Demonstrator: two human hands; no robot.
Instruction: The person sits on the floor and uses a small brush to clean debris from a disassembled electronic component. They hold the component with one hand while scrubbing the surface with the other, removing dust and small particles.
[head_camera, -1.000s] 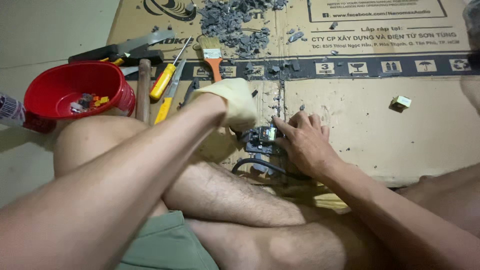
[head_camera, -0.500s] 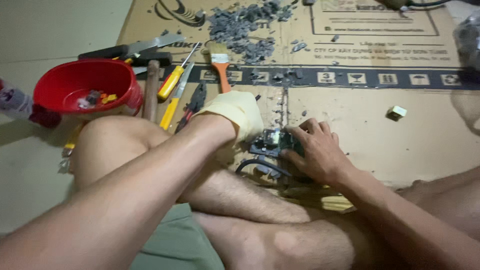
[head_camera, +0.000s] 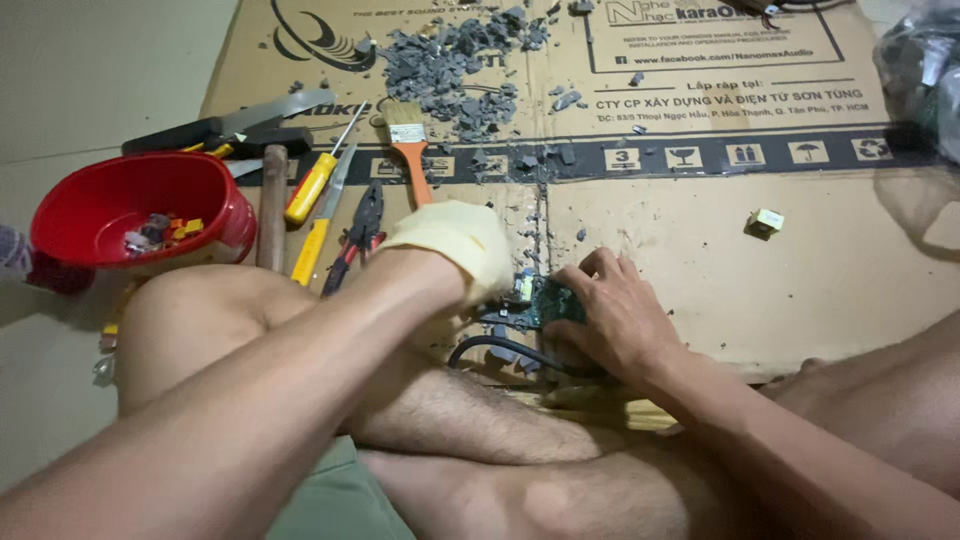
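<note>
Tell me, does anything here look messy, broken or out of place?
Yes. Grey broken fragments lie scattered over the flattened cardboard, trailing down toward the green circuit board that both hands press on. One small pale block sits alone, off to the right.

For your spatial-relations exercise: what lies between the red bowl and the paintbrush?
In the head view, between red bowl and paintbrush lie a hammer handle and two yellow-handled screwdrivers.

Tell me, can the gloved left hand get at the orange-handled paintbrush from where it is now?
Probably yes. The left hand is on the circuit board, and the paintbrush lies on the cardboard just beyond it, handle toward the hand, nothing lying over it. The pliers sit beside, not across.
</note>
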